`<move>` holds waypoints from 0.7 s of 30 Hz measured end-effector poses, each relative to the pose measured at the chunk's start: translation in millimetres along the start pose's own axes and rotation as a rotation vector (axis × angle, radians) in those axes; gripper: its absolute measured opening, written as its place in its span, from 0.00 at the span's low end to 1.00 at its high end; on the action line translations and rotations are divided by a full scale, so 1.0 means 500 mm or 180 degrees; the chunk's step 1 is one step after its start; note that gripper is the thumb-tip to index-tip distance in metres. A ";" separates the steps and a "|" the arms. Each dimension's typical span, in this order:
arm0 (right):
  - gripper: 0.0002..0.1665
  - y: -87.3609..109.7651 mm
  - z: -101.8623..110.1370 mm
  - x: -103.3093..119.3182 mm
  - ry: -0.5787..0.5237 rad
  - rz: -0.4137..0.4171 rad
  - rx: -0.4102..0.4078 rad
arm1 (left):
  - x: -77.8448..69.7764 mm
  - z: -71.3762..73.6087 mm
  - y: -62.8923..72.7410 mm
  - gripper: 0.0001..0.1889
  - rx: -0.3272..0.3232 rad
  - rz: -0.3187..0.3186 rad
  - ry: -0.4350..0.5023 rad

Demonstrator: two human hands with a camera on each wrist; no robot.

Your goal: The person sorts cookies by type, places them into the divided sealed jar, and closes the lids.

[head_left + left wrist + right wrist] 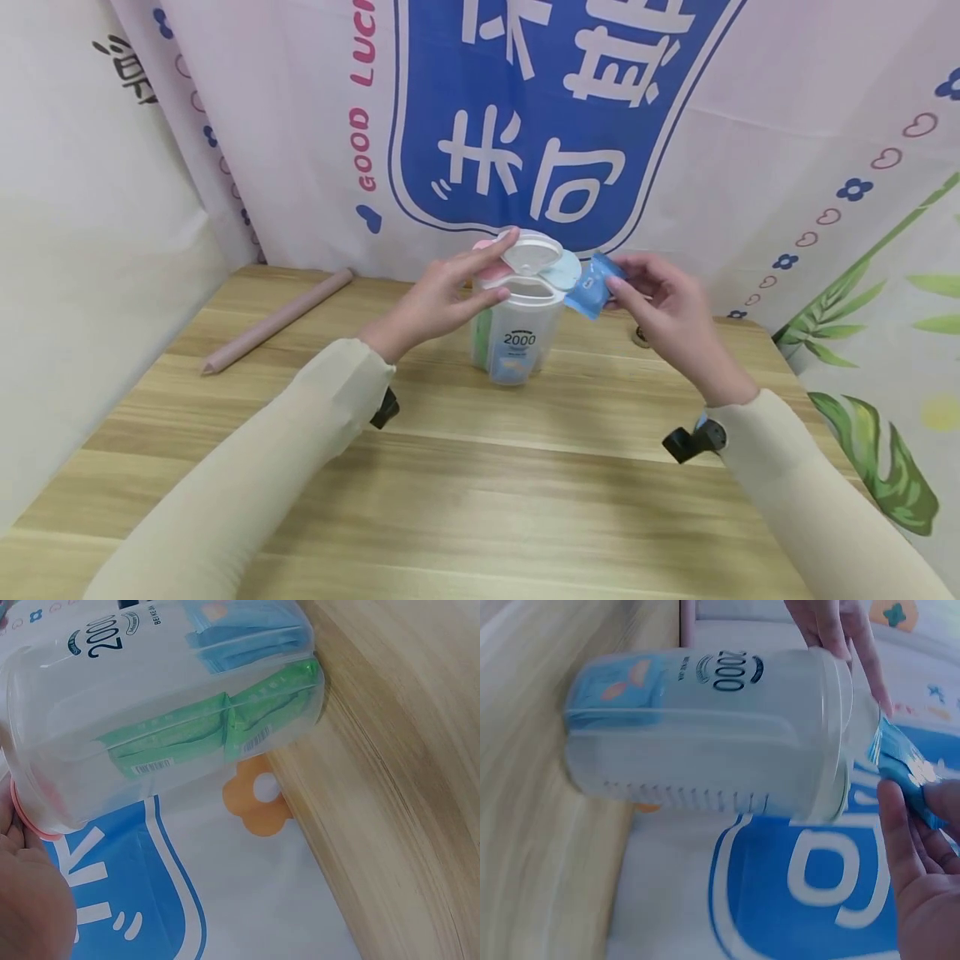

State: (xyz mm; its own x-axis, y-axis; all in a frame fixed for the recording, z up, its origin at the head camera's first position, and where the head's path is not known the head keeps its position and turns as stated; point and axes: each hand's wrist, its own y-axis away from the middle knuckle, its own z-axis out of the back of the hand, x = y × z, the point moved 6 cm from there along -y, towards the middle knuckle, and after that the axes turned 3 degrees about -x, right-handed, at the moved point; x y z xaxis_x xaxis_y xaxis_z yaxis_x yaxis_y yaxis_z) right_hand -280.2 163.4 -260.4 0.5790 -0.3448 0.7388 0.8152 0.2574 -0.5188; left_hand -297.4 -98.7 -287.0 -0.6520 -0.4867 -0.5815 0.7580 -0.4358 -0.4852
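A clear plastic storage container (pixel 525 333) marked 2000 stands upright on the wooden table, divided into compartments. Its front white flap (pixel 534 252) is raised; a pink lid (pixel 493 271) and a light blue lid (pixel 562 272) show beside it. Through the walls appear a blue packet (pixel 619 690) and green packets (pixel 180 735). My left hand (pixel 442 296) touches the top with straight fingers, index at the flap, thumb at the front rim. Right of the lids, my right hand (pixel 660 308) pinches a small blue packet (pixel 591 286) between thumb and fingers.
A long pinkish stick (pixel 277 321) with a pointed end lies at the table's left. A small dark round object (pixel 640 336) sits behind the right hand. Printed cloth (pixel 315 167) hangs close behind the container.
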 end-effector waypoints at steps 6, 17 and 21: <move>0.15 -0.036 -0.029 0.030 -0.0071 0.0183 -0.0157 | -0.001 0.000 0.001 0.37 0.0000 0.0005 0.0009; 0.13 -0.060 -0.076 0.035 0.0253 0.0354 -0.0027 | 0.001 -0.002 0.001 0.37 0.0025 0.0047 0.0033; 0.14 -0.059 -0.092 0.033 0.0380 0.0396 0.0123 | 0.000 -0.001 0.002 0.37 0.0018 0.0041 0.0013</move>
State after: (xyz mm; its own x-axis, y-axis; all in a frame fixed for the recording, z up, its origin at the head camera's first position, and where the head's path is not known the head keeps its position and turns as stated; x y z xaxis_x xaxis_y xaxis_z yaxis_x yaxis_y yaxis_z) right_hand -294.4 108.6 -252.7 0.6746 -0.4123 0.6122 0.7374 0.3385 -0.5846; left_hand -296.8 -98.9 -287.7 -0.6421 -0.4892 -0.5903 0.7663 -0.4337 -0.4741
